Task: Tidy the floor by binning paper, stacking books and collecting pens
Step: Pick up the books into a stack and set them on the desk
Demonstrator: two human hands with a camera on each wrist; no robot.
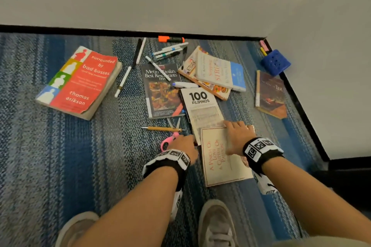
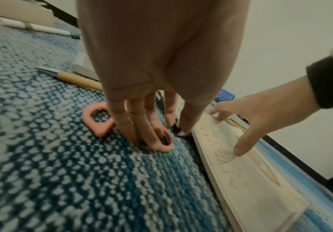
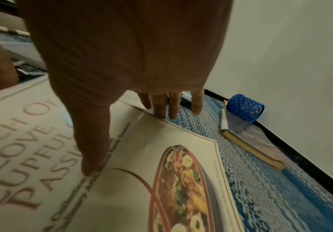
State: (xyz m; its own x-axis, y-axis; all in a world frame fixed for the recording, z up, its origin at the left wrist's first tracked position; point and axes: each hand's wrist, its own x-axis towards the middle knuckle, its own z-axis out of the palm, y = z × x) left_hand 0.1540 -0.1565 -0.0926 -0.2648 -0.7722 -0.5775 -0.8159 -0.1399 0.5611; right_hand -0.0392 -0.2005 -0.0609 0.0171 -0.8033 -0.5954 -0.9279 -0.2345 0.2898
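Note:
A cream cookbook point(image 1: 216, 168) lies on the blue carpet just ahead of me. My right hand point(image 1: 236, 139) rests flat on its cover, thumb point(image 3: 94, 149) pressing the cover and straight fingers point(image 3: 161, 108) reaching over its far edge. My left hand point(image 1: 185, 144) stands at the book's left edge, its straight fingers point(image 2: 140, 125) down on pink scissors point(image 2: 100, 124), the thumb touching the book's corner. The "100 Filipinos" book point(image 1: 200, 106) lies just beyond. A wooden pen point(image 1: 162, 128) lies left of it. A blue pen holder point(image 1: 275, 62) lies tipped over in the corner.
A red book point(image 1: 78, 82), a restaurant guide point(image 1: 162, 90), a loose pile of books point(image 1: 214, 72) and a brown book point(image 1: 271, 94) lie scattered. Several pens point(image 1: 170, 50) and an orange highlighter point(image 1: 170, 39) sit by the black baseboard point(image 1: 60, 29). My shoes point(image 1: 216, 224) are below.

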